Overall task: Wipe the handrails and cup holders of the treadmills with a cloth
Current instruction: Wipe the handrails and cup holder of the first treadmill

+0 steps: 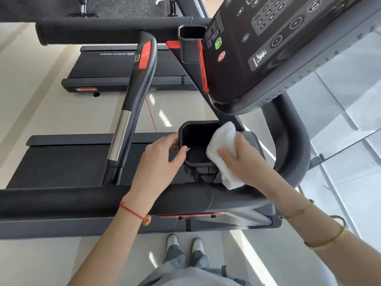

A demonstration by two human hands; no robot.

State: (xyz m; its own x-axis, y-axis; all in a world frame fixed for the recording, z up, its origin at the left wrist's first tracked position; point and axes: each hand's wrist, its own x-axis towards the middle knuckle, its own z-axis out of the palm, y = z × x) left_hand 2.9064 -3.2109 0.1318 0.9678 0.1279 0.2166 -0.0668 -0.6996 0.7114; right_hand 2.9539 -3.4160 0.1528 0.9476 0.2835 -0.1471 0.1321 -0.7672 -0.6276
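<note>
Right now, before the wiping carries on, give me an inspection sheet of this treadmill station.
Surface: near cup holder is black, mouth up, nothing seen inside.
Job's things: white cloth lies folded against the holder's right rim; far cup holder untouched beside the console; centre handrail black with a chrome section.
Clutter: nothing seen.
Hands: left hand grips the holder's left rim; right hand presses the cloth with curled fingers.
Cables: thin red cord hangs below the handrail.
Surroundings: second treadmill deck beyond, pale floor, person's shoes below.
</note>
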